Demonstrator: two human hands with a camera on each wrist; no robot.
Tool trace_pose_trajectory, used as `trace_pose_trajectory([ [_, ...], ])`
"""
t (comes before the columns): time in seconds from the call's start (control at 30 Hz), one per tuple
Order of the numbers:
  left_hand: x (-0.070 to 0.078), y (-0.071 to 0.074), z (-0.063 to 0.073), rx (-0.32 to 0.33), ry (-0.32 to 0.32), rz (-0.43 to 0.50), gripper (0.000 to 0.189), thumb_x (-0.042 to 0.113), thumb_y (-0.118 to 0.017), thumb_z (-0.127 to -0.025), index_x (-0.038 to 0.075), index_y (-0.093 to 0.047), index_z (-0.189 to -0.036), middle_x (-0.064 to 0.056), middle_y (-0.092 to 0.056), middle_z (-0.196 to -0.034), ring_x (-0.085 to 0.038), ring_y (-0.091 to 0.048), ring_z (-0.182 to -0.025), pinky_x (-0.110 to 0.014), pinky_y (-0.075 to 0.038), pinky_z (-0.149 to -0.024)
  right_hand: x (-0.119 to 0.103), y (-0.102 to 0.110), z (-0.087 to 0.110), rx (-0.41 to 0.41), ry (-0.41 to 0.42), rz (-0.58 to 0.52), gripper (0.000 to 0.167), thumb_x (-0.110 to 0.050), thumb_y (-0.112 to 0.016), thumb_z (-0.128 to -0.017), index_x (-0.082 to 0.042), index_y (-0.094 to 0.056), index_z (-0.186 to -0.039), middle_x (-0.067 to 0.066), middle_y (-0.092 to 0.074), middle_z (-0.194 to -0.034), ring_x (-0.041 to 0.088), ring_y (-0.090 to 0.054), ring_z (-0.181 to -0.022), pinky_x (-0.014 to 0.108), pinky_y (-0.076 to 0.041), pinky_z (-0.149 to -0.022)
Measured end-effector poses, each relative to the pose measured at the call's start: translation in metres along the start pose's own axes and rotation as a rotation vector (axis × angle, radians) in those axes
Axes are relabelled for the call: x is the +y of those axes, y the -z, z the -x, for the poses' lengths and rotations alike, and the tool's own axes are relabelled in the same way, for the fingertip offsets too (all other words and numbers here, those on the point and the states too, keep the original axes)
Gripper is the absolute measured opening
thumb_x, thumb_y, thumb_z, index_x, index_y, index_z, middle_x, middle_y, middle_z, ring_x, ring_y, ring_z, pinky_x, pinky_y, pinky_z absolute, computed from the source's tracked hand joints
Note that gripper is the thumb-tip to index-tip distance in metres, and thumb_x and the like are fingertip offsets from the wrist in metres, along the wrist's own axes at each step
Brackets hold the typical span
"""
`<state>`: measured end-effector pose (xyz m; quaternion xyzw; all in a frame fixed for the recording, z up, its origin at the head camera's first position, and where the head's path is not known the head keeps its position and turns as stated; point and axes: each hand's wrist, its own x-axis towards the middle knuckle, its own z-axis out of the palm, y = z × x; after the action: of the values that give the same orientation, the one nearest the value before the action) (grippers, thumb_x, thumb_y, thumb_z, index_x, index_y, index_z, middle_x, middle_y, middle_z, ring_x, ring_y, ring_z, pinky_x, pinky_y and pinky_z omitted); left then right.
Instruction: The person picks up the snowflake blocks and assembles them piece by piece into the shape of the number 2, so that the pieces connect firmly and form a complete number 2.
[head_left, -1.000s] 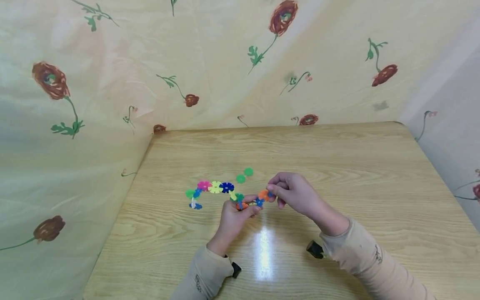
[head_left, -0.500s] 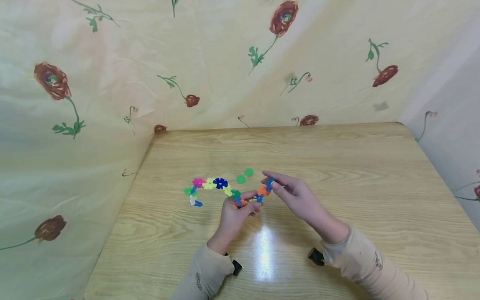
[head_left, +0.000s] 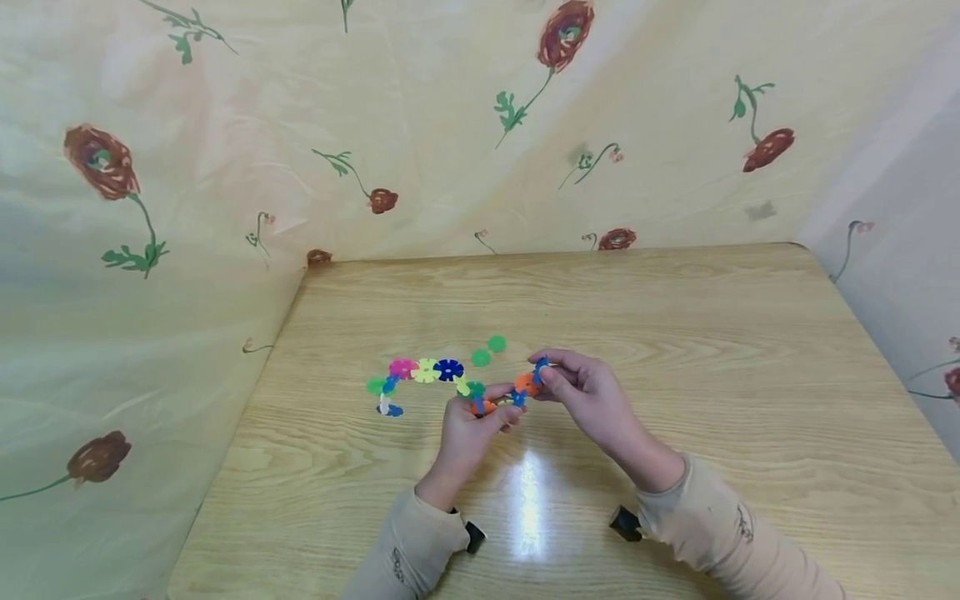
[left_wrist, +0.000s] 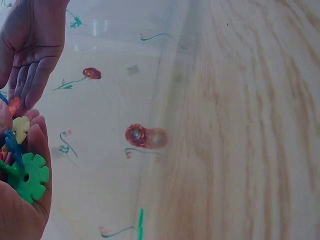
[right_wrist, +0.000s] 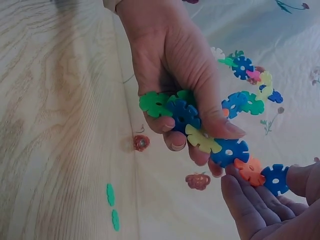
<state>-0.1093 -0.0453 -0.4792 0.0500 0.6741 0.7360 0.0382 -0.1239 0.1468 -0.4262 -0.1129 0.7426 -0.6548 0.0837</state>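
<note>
A chain of notched plastic discs (head_left: pixel 426 371), in pink, yellow, green, white, orange and blue, is joined edge to edge. My left hand (head_left: pixel 465 433) grips its middle, thumb on top, hiding some discs. From there the far part curves off leftward. My right hand (head_left: pixel 597 400) pinches the blue disc (right_wrist: pixel 275 180) at the near end between thumb and fingers. Beside it an orange disc (right_wrist: pixel 249 171) is slotted in, then another blue disc (right_wrist: pixel 229 152) and a pale yellow one (right_wrist: pixel 203 139). Green discs (right_wrist: pixel 155 104) lie within the left hand's curled fingers in the right wrist view.
Two loose green discs, one nearer (head_left: pixel 481 357) and one farther (head_left: pixel 497 342), lie on the wood-grain table (head_left: pixel 675 317) beyond the hands. Flower-printed sheeting (head_left: pixel 450 125) rises behind and at both sides of the table. Light glares off the tabletop before the hands.
My right hand has turned, and the blue end disc now shows more upright between thumb and fingers. The chain's far part swung slightly left, then partly back. My left hand stays in place.
</note>
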Motion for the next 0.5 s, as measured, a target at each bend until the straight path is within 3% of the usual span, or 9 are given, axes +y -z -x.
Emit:
trace_pose_trajectory([
  [0.5, -0.0036, 0.0014, -0.0014, -0.012, -0.050, -0.019, 0.027, -0.003, -0.074, -0.090, -0.011, -0.073, -0.116, -0.042, -0.068, -0.093, 0.000, -0.067, -0.071, -0.019, -0.058, -0.067, -0.0026, -0.0021, 0.0008, 0.004, -0.021, -0.024, 0.029, -0.010, -0.052, -0.109, 0.012, -0.059, -0.127, 0.030, -0.069, -0.116, 0.001, -0.072, -0.096, 0.027, -0.062, -0.087],
])
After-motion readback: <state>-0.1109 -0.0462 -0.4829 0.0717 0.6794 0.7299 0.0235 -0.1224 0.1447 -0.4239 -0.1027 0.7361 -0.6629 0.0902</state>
